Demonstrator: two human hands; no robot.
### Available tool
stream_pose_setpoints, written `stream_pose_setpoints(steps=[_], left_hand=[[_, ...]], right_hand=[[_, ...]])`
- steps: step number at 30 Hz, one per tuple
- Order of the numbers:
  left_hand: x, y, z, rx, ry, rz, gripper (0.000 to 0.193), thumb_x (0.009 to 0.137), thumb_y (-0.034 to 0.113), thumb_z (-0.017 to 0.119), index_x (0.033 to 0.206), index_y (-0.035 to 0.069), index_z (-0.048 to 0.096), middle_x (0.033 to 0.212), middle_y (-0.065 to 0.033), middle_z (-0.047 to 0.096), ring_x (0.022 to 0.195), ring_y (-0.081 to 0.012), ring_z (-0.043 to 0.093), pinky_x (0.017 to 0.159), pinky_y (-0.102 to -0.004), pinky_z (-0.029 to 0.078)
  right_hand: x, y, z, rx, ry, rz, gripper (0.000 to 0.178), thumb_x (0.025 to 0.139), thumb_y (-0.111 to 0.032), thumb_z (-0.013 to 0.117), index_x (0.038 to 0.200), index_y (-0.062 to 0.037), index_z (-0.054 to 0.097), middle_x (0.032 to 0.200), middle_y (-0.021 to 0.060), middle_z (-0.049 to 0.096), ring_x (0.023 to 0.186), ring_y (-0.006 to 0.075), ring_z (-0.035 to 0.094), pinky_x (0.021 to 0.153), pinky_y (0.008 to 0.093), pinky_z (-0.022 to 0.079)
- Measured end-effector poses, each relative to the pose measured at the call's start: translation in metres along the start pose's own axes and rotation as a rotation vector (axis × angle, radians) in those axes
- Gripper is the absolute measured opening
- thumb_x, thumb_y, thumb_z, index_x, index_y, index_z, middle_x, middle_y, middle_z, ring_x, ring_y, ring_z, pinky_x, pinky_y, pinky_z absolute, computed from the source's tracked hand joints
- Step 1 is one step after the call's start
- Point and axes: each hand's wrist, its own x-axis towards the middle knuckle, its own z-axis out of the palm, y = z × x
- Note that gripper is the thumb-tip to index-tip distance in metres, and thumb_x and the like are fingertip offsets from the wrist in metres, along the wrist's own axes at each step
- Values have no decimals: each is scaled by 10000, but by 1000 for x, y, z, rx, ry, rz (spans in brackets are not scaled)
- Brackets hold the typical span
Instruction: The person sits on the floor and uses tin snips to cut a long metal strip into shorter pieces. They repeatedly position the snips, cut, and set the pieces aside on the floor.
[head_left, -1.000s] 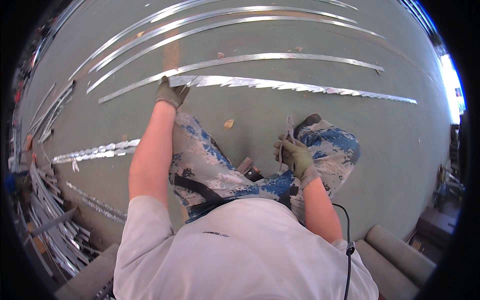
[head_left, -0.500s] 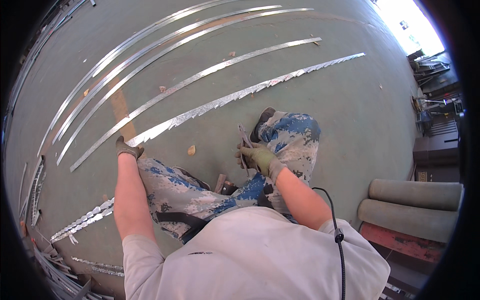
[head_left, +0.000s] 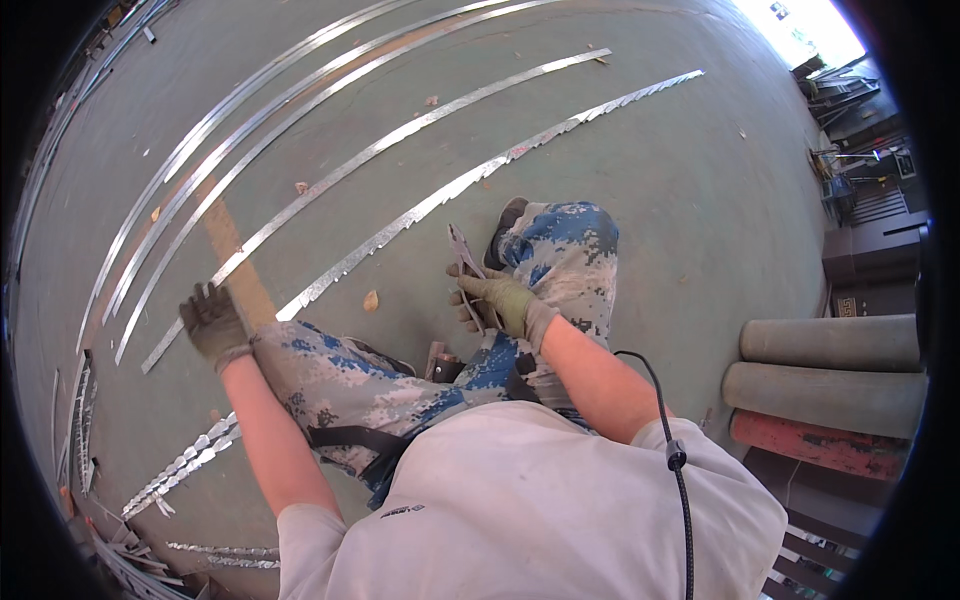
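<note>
My left hand [head_left: 215, 325], in a dark work glove, is held out with its fingers spread and nothing in it. It hovers over the near end of a plain flat metal strip [head_left: 370, 153] lying on the floor. In a green-grey glove, my right hand [head_left: 495, 300] grips metal snips [head_left: 460, 245] between my knees, their jaws pointing forward. Beyond my right hand, a shiny strip with a notched, saw-like edge [head_left: 460, 183] lies diagonally. Its near end rests beside my left knee, apart from both hands.
More long metal strips [head_left: 310, 100] lie farther off. Twisted metal pieces [head_left: 185, 460] are at lower left. Between my legs sits a brown-and-black object [head_left: 437, 362], partly hidden. Large rolls [head_left: 830, 345] and a red beam [head_left: 820, 443] stand at right. A dry leaf [head_left: 371, 300] is nearby.
My left hand has left the near end of the notched strip, moving leftward with fingers spreading. My right hand keeps hold of the snips. The whole view has shifted slightly.
</note>
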Motion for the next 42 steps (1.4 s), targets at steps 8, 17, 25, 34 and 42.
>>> stream_pose_setpoints(steps=[8, 17, 25, 34, 42], left_hand=[[-87, 42, -163, 429, 81, -221, 361, 1052, 325, 575, 1319, 84, 603, 1228, -104, 707, 1135, -274, 677, 1034, -440, 533], [-238, -28, -306, 702, 314, -674, 361, 1025, 277, 572, 1319, 73, 621, 1224, -99, 712, 1080, -253, 690, 949, -415, 552], [-217, -16, -317, 733, 324, -573, 372, 997, 307, 597, 1277, 68, 653, 1178, -88, 728, 1007, -258, 707, 870, -407, 570], [-55, 69, -288, 980, -7, -237, 235, 955, 313, 683, 1086, 120, 716, 1034, -47, 740, 870, -215, 698, 687, -391, 532], [-158, 179, 130, 926, -455, 746, 423, 1098, 260, 541, 1420, -11, 586, 1255, -127, 700, 1145, -187, 673, 1037, -346, 526]], right_hand=[[10, 0, 0, 170, -70, -53, 313, 1016, -246, 680, 1318, -181, 630, 932, 80, 697, 665, 193, 650, 547, 361, 528], [0, -29, -10, 225, -116, -139, 355, 1014, -227, 681, 1332, -104, 586, 972, 113, 705, 732, 234, 699, 602, 376, 600], [-104, -163, -27, -379, 79, -466, 368, 1019, -175, 623, 1358, -31, 618, 876, 92, 716, 671, 140, 664, 591, 268, 527], [-291, -317, -47, -1083, 411, -659, 394, 1010, -216, 648, 1357, -28, 631, 814, 50, 682, 624, 91, 603, 555, 258, 496], [-362, -278, 79, -695, 159, -1565, 588, 1060, -266, 572, 1537, 35, 406, 845, -8, 498, 698, 72, 476, 593, 247, 439]])
